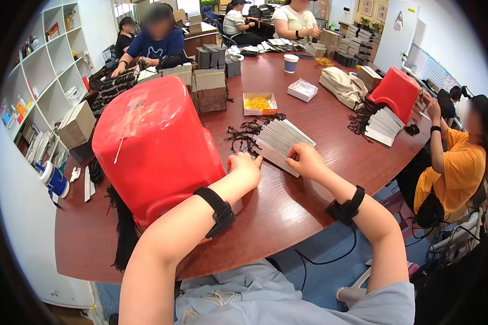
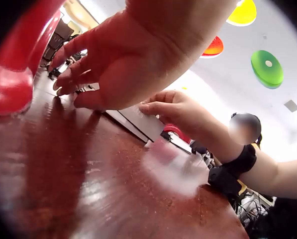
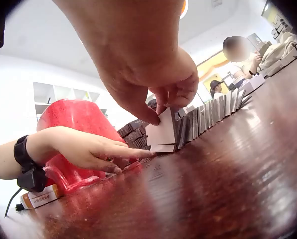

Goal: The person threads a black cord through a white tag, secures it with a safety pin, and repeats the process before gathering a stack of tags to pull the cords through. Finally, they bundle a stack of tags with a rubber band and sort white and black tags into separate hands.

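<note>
A slanting row of flat grey cards (image 1: 285,138) with black tassels (image 1: 243,136) at its far-left side lies on the table. At the row's near end, my right hand (image 1: 309,161) pinches the top of the end card (image 3: 162,130) between thumb and fingers; that card leans against the others. My left hand (image 1: 245,170) is low over the table to the left of the row. Its fingers are extended, and the index fingertip is right at the card's lower corner in the right wrist view. Immediately left of this hand stands an upturned red plastic bin (image 1: 152,135).
Beyond the row are a box of yellow bands (image 1: 259,104), a small white box (image 1: 302,90), a paper cup (image 1: 290,63) and a cloth pouch (image 1: 342,86). Stacked cards (image 1: 210,89) stand behind the bin. Another red bin (image 1: 397,95) is at right, and several people sit around the table (image 1: 352,157).
</note>
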`<action>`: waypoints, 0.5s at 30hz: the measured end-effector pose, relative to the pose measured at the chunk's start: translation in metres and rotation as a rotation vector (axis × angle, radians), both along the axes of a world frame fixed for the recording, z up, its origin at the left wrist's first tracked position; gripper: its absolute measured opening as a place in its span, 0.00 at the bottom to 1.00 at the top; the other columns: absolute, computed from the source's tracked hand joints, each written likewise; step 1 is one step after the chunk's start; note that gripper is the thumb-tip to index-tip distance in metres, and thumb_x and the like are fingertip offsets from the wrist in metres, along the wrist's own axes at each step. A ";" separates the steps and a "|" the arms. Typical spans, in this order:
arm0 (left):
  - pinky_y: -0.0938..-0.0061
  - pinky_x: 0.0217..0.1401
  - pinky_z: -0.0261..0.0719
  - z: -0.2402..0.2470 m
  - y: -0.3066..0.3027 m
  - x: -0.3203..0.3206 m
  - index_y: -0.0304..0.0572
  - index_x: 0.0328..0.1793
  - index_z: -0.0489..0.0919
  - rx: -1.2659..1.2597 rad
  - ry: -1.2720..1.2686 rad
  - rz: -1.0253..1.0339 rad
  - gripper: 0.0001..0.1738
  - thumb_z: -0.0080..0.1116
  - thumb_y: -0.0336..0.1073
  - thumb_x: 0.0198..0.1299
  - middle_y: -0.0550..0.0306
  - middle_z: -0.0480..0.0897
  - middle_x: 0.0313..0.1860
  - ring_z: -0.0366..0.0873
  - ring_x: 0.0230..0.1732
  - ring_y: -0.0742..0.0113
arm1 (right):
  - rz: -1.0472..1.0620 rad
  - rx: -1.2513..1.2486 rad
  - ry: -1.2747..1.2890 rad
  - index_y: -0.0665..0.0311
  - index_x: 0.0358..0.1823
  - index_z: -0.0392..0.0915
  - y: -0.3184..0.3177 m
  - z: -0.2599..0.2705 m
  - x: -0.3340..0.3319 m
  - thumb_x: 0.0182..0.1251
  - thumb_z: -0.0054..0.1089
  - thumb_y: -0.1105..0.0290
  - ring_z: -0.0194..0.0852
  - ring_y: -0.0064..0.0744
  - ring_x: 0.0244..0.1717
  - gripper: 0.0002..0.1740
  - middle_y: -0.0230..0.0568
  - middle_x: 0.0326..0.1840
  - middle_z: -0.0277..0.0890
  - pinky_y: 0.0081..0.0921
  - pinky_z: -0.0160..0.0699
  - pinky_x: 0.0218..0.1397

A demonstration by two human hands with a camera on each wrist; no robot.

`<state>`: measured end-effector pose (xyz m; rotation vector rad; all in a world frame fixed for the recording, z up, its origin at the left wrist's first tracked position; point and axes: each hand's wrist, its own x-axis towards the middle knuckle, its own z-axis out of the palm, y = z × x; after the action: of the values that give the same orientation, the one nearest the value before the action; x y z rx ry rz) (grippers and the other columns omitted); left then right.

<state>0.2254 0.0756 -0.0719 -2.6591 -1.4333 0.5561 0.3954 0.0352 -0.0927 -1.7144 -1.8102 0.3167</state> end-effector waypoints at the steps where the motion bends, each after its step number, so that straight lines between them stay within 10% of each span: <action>1: 0.61 0.45 0.71 0.001 0.004 0.001 0.59 0.67 0.55 -0.008 0.041 0.067 0.31 0.46 0.38 0.55 0.53 0.69 0.53 0.67 0.53 0.59 | -0.003 0.000 -0.002 0.65 0.24 0.74 0.000 0.000 0.001 0.47 0.57 0.69 0.73 0.37 0.31 0.07 0.41 0.28 0.72 0.30 0.71 0.35; 10: 0.65 0.42 0.76 -0.004 0.034 0.000 0.37 0.56 0.70 0.140 -0.004 0.294 0.23 0.51 0.35 0.52 0.50 0.71 0.54 0.71 0.52 0.59 | 0.008 0.037 -0.124 0.64 0.22 0.73 -0.003 0.005 -0.008 0.46 0.57 0.69 0.70 0.39 0.35 0.06 0.40 0.28 0.70 0.32 0.71 0.37; 15: 0.71 0.34 0.78 0.003 0.016 0.016 0.37 0.40 0.76 0.377 -0.238 -0.082 0.14 0.56 0.31 0.44 0.54 0.73 0.42 0.74 0.43 0.64 | 0.036 0.186 -0.330 0.63 0.25 0.73 0.010 0.001 -0.016 0.43 0.60 0.67 0.67 0.42 0.39 0.09 0.42 0.30 0.68 0.34 0.70 0.41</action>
<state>0.2410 0.0917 -0.0684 -2.5220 -1.3148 -0.0409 0.3794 0.0453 -0.0916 -1.6776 -2.0323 -0.1269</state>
